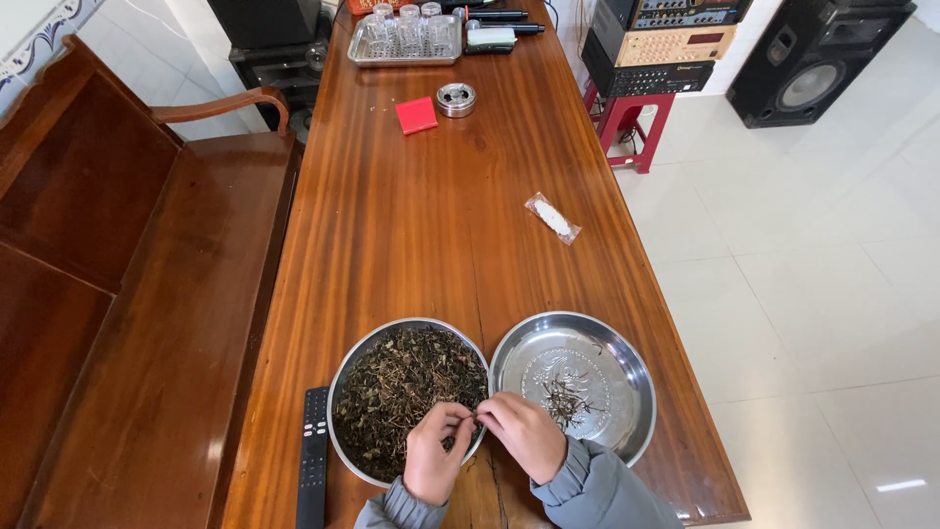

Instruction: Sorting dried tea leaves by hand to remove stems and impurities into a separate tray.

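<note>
Two round metal plates sit side by side at the near end of a long wooden table [431, 225]. The left plate [345, 382] is heaped with dried leaves and twigs [406, 377]. The right plate [627, 367] holds only a small bunch of thin stems [566, 400]. My left hand [434, 453] and my right hand [526, 431] meet over the right rim of the leaf plate, fingertips pinched together on a small piece of the dried plant. Both wrists wear grey sleeves.
A black remote control [313, 456] lies left of the leaf plate. Further up the table are a small clear packet [552, 217], a red box [416, 115], a round metal ashtray [456, 99] and a tray of glasses [406, 39]. A wooden bench [127, 294] stands at left; speakers and audio gear at right.
</note>
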